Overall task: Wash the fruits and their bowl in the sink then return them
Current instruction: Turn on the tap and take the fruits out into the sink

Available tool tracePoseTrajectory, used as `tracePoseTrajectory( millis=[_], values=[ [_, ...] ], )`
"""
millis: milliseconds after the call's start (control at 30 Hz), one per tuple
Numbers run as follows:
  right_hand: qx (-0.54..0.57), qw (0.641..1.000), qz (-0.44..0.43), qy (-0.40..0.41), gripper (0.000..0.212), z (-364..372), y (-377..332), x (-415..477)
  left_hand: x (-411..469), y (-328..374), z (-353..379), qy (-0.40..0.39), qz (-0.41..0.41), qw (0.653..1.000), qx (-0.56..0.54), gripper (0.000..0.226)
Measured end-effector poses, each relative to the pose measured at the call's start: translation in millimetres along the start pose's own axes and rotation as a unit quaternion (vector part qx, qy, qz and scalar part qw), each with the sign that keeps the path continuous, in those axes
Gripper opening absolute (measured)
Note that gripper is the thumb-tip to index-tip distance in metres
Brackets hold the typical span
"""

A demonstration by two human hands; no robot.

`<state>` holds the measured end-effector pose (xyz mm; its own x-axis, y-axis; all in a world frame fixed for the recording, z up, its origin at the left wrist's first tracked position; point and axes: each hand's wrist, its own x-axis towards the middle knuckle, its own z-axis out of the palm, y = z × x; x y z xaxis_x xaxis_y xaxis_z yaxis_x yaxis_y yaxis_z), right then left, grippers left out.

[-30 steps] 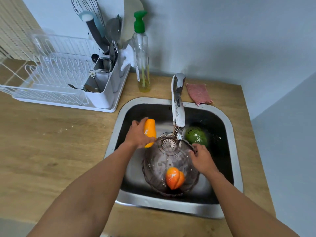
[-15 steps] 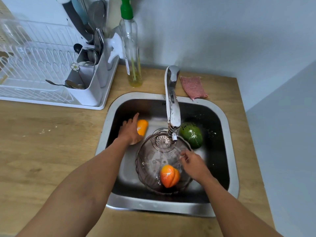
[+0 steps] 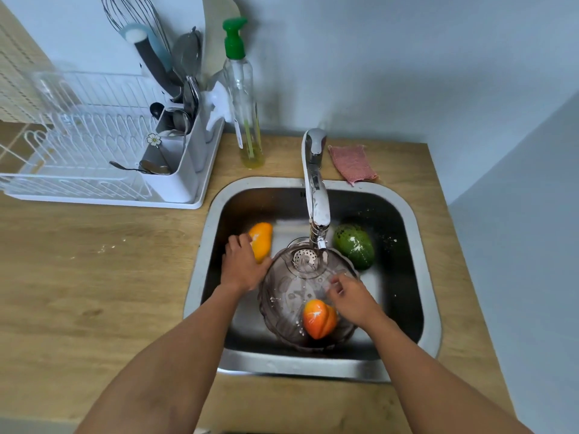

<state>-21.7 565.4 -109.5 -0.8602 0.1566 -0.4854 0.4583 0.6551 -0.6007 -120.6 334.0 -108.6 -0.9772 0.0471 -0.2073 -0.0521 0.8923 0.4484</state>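
A clear brownish bowl point(image 3: 283, 296) sits in the steel sink point(image 3: 200, 261) under the tap. An orange fruit point(image 3: 318, 321) lies inside it at the near side. My right hand point(image 3: 352, 297) is inside the bowl, fingers spread and blurred, just right of the orange fruit and holding nothing. My left hand point(image 3: 241, 266) grips the near end of a yellow fruit point(image 3: 262, 238) low at the sink's left side, beside the bowl. A green fruit point(image 3: 354, 250) with white specks lies on the sink floor to the right of the tap.
The chrome tap point(image 3: 315, 195) arches over the bowl's far rim. On the wooden counter stand a soap bottle point(image 3: 246, 98) with a green pump, a white dish rack point(image 3: 78, 158) with a utensil holder on the left, and a pink cloth point(image 3: 352, 164) behind the sink.
My left hand lowered the yellow fruit from above the bowl's edge down to the sink's left side. My right hand let go of the bowl's right rim and moved inside it, toward the orange fruit.
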Motion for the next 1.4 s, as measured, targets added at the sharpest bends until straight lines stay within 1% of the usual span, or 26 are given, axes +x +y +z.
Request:
tracePoseTrajectory(
  millis=[33,100,167,267,333,400,500,633,733,800,867,933,1000,1067,1133,1267,1333,1400],
  values=[
    [0.003,1.0,0.001,-0.005,0.031,2.1,-1.1,-2.5,-6.9,-0.2,-0.2,0.008,0.001,1.0,-0.001,0.056],
    [0.003,1.0,0.005,-0.02,0.038,6.3,-3.6,-7.2,-19.2,-1.1,1.1,-0.02,-0.011,1.0,-0.009,0.047],
    [0.004,0.999,0.009,-0.041,0.047,10.5,-5.4,-14.0,-32.0,-4.2,6.0,-0.072,-0.035,0.997,-0.004,0.049],
    [-0.019,0.998,0.003,-0.067,0.068,17.6,-5.5,-21.4,-47.9,-12.2,14.1,-0.132,-0.049,0.99,0.024,0.051],
    [-0.051,0.996,0.001,-0.077,0.082,21.8,-5.3,-26.4,-55.7,-17.1,18.4,-0.151,-0.05,0.987,0.031,0.046],
    [-0.094,0.993,-0.005,-0.068,0.088,26.2,-5.1,-30.8,-61.1,-21.0,21.7,-0.166,-0.054,0.984,0.033,0.044],
    [-0.131,0.99,0.001,-0.057,0.089,32.2,-4.0,-34.4,-65.0,-22.5,24.8,-0.195,-0.05,0.979,0.016,0.038],
    [-0.119,0.992,0.025,-0.046,0.088,34.5,-0.8,-34.2,-64.2,-22.2,25.0,-0.195,-0.046,0.98,-0.003,0.034],
    [-0.06,0.998,0.013,-0.017,0.088,28.1,-0.9,-35.0,-62.2,-25.1,23.9,-0.186,-0.06,0.981,-0.015,0.034],
    [-0.008,1.0,-0.009,0.022,0.086,18.0,-3.8,-35.0,-60.3,-26.8,22.7,-0.176,-0.07,0.982,-0.02,0.035],
    [0.021,0.997,-0.028,0.068,0.085,2.9,-6.6,-34.3,-59.1,-27.2,21.6,-0.167,-0.085,0.982,-0.02,0.036],
    [0.011,0.993,-0.034,0.108,0.089,-15.1,-5.9,-34.1,-58.7,-27.0,21.5,-0.157,-0.1,0.982,-0.017,0.037],
    [-0.036,0.989,-0.029,0.14,0.089,-31.8,-0.7,-35.0,-58.3,-27.1,22.2,-0.148,-0.111,0.983,-0.005,0.037],
    [-0.086,0.984,-0.01,0.154,0.088,-44.3,6.6,-37.0,-58.0,-27.9,22.6,-0.14,-0.122,0.982,0.012,0.035],
    [-0.118,0.983,0.02,0.136,0.088,-50.5,12.8,-38.6,-57.8,-28.4,22.5,-0.137,-0.13,0.982,0.02,0.034],
    [-0.177,0.981,0.062,0.045,0.075,-46.2,18.5,-41.0,-57.4,-26.6,22.1,-0.134,-0.138,0.981,0.017,0.034],
    [-0.2,0.977,0.079,0.01,0.075,-39.9,19.1,-42.2,-57.4,-25.6,21.0,-0.132,-0.139,0.981,0.017,0.035],
    [-0.218,0.972,0.085,-0.008,0.076,-34.1,20.2,-43.0,-58.1,-25.1,19.9,-0.131,-0.141,0.981,0.017,0.034]
  ],
)
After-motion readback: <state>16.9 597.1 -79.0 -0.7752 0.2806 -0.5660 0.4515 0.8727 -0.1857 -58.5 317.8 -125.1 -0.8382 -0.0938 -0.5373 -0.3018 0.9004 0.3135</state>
